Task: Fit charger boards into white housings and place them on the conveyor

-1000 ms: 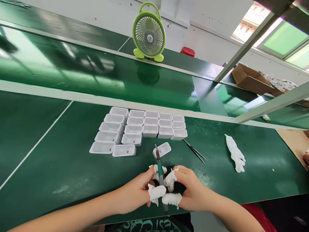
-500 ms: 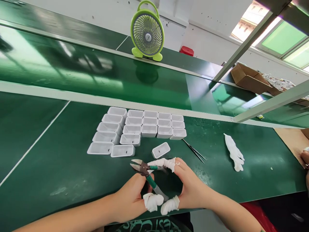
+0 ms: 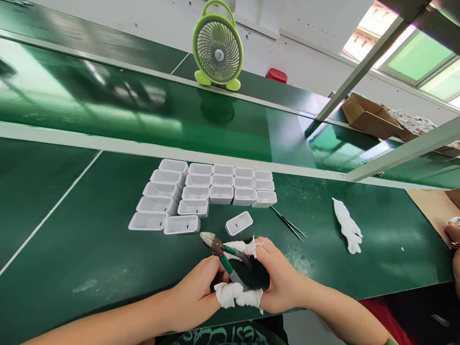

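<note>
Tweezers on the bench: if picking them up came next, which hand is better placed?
Probably the right hand: the tweezers lie nearer it, while the left hand would have to reach past it. Both are at the pliers, so the right would need freeing first.

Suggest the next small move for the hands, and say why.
I'd probably settle the pliers in the right hand alone. Both it and the left hand are at the spread handles now, while the separate white tray lies just beyond, apart from the grouped trays; freeing the left might let it steady that tray.
</note>
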The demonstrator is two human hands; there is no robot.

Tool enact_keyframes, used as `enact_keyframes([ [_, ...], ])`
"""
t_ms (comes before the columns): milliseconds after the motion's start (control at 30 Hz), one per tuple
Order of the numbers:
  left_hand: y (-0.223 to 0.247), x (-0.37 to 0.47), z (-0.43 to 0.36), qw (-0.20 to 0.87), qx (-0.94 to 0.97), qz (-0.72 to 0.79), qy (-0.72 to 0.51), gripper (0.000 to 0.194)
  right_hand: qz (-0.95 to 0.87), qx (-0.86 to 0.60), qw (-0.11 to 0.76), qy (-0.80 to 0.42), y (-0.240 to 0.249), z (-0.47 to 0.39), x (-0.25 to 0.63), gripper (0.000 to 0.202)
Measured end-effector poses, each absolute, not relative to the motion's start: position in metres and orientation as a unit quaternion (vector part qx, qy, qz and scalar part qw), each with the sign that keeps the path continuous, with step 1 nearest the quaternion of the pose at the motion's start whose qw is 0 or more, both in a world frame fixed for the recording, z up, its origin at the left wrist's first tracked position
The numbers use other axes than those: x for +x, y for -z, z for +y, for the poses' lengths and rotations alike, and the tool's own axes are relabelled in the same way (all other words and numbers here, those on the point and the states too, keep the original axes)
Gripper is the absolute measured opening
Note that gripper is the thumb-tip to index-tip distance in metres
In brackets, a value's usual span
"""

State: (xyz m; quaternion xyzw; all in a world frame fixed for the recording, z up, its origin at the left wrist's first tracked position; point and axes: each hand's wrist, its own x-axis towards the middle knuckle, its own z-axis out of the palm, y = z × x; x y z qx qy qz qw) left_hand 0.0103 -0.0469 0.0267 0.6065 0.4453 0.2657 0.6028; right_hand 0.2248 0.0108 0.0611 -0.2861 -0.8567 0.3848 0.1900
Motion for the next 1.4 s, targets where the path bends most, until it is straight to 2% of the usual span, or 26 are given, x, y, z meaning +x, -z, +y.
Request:
enact_keyframes([
  [167, -0.022, 0.011, -0.048, 0.611, 0.587, 0.446, -0.289, 0.037, -0.865, -0.281, 0.187, -0.372, -0.059, 0.010, 0.224, 0.029],
  [400, -0.025, 0.012, -0.048, 0.621, 0.578, 0.443, -0.289, 0.036, -0.864, -0.280, 0.195, -0.370, -0.056, 0.011, 0.225, 0.027],
  [633, -0.023, 0.015, -0.041, 0.610, 0.578, 0.440, -0.315, 0.039, -0.860, -0.307, 0.137, -0.385, -0.066, 0.010, 0.227, 0.038],
  [833, -0.035, 0.012, -0.034, 0.586, 0.608, 0.424, -0.327, 0.030, -0.783, -0.315, 0.153, -0.514, -0.068, 0.014, 0.229, 0.014],
  [1033, -0.043, 0.011, -0.032, 0.621, 0.578, 0.417, -0.325, 0.028, -0.622, -0.299, 0.167, -0.704, -0.063, 0.021, 0.230, 0.025],
  [1400, -0.041, 0.013, -0.031, 0.663, 0.528, 0.424, -0.318, 0.021, -0.541, -0.310, 0.164, -0.765, -0.058, 0.023, 0.231, 0.032],
])
